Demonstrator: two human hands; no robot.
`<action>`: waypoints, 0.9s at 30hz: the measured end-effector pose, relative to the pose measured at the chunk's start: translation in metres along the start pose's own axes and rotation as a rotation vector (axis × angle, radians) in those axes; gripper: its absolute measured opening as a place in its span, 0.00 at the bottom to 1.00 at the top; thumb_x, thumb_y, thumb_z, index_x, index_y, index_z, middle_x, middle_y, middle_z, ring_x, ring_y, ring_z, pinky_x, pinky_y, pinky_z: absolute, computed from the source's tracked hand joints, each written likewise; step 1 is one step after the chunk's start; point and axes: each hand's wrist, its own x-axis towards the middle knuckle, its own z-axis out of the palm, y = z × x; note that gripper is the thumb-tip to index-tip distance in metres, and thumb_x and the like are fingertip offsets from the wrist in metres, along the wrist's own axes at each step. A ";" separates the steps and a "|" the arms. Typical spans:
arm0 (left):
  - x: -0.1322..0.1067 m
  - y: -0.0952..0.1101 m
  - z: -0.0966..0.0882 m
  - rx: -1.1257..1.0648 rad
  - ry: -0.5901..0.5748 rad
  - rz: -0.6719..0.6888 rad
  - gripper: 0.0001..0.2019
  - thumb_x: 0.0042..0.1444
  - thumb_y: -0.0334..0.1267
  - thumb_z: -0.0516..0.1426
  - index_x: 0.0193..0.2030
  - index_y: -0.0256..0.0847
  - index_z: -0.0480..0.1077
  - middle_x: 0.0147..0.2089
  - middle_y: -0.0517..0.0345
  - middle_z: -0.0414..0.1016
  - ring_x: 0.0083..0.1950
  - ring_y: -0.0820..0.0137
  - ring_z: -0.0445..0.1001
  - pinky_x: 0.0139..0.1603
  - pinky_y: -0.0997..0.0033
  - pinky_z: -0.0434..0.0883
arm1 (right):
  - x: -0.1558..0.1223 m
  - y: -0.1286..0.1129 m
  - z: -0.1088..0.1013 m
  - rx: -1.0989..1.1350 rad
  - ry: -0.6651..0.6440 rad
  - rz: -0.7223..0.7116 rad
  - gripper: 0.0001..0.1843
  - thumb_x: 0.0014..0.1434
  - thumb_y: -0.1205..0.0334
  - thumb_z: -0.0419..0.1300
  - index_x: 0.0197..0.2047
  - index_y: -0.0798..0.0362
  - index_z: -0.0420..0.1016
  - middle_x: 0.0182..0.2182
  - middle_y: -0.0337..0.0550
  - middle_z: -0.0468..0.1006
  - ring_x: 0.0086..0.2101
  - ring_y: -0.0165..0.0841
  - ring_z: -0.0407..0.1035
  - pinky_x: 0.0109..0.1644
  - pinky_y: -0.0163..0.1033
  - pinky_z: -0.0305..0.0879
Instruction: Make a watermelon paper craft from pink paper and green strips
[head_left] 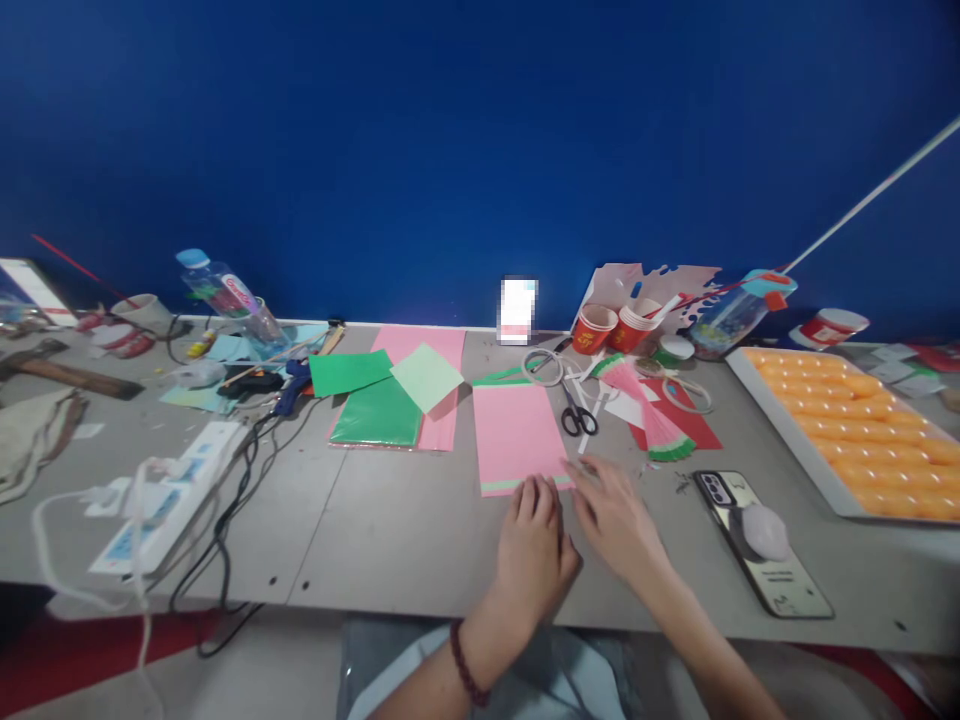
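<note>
A pink sheet of paper (pixel 517 435) lies flat on the table with a light green strip (pixel 501 487) along its near edge. My left hand (pixel 534 545) rests palm down, its fingers side by side and their tips pressing on that strip. At the sheet's near right corner, the fingers of my right hand (pixel 616 515) are stretched out and apart, touching the paper. Black-handled scissors (pixel 580 420) lie just beyond the right hand. A green strip of paper (pixel 510 376) shows past the sheet's far edge.
Green paper (pixel 349 373), a pale green square (pixel 427 378) and more pink paper (pixel 442 430) lie left. A pink-and-green folded fan (pixel 649 405), red cups (pixel 595 328), a phone (pixel 765 545) and a tray of orange pieces (pixel 862 430) stand right. A power strip (pixel 169 500) with cables lies far left.
</note>
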 end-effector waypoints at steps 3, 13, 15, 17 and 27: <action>0.000 -0.001 0.001 0.011 0.008 0.005 0.29 0.56 0.35 0.51 0.65 0.29 0.58 0.63 0.41 0.64 0.64 0.54 0.60 0.64 0.53 0.62 | -0.008 -0.012 0.004 -0.085 0.024 -0.070 0.22 0.62 0.65 0.50 0.57 0.48 0.71 0.59 0.51 0.66 0.57 0.46 0.60 0.56 0.51 0.60; -0.008 -0.015 -0.013 -0.042 -0.031 -0.031 0.26 0.59 0.33 0.49 0.64 0.30 0.58 0.65 0.45 0.63 0.65 0.60 0.61 0.66 0.56 0.59 | -0.020 -0.007 0.008 -0.170 0.096 0.058 0.20 0.62 0.65 0.50 0.53 0.48 0.76 0.55 0.51 0.71 0.53 0.46 0.63 0.56 0.52 0.60; -0.016 -0.025 -0.017 -0.009 0.003 -0.040 0.26 0.59 0.33 0.48 0.65 0.31 0.57 0.64 0.44 0.63 0.65 0.59 0.62 0.65 0.54 0.61 | -0.021 -0.006 0.012 -0.148 0.092 0.052 0.21 0.62 0.65 0.50 0.54 0.49 0.75 0.54 0.52 0.72 0.53 0.46 0.64 0.55 0.53 0.62; -0.026 -0.036 -0.021 0.024 0.024 -0.043 0.25 0.60 0.33 0.47 0.65 0.31 0.57 0.63 0.44 0.65 0.64 0.59 0.63 0.64 0.53 0.62 | -0.022 -0.005 0.015 -0.125 0.090 0.048 0.21 0.62 0.65 0.49 0.55 0.51 0.74 0.53 0.53 0.73 0.52 0.47 0.64 0.53 0.53 0.63; -0.050 -0.066 -0.033 0.043 0.066 -0.072 0.24 0.58 0.30 0.47 0.62 0.32 0.60 0.60 0.45 0.67 0.60 0.59 0.67 0.60 0.55 0.66 | -0.025 -0.003 0.022 -0.012 0.137 0.057 0.20 0.64 0.61 0.49 0.55 0.52 0.73 0.52 0.54 0.73 0.51 0.45 0.66 0.53 0.53 0.65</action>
